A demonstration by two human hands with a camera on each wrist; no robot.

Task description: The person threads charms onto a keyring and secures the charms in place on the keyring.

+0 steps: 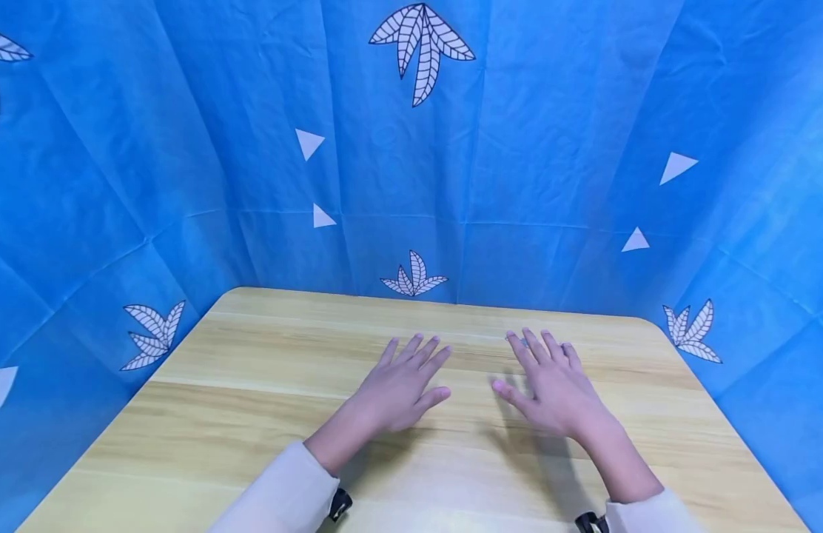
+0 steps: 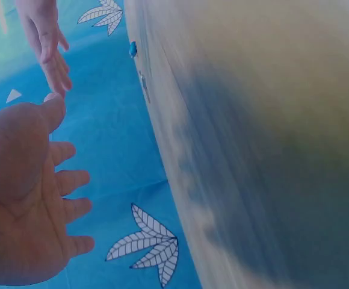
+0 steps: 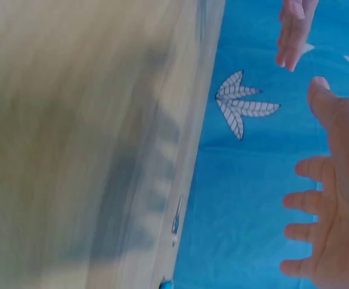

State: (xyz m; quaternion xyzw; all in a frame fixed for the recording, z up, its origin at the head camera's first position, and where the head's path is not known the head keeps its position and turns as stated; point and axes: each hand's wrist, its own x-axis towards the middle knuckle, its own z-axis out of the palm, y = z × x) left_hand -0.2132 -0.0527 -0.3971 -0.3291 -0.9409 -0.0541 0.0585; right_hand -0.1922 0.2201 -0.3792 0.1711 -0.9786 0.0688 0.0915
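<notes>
Both hands are held over the wooden table with palms down and fingers spread, and neither holds anything. My left hand [image 1: 400, 386] is left of the middle of the table, its shadow falling on the wood below. To the right, my right hand [image 1: 559, 392] reaches toward the back of the table. A small blue object [image 2: 133, 49] lies by the table's far edge, beside a slim, shiny piece [image 3: 176, 221]. In the head view the right fingers mostly hide both, and their kind is too small to make out.
The pale wooden tabletop [image 1: 252, 348] has rounded far corners. A blue cloth [image 1: 398, 170] printed with white leaves and triangles hangs behind the table and along both sides. Light sleeves [image 1: 278, 492] cover the forearms, and a black strap piece [image 1: 340, 503] shows under the left cuff.
</notes>
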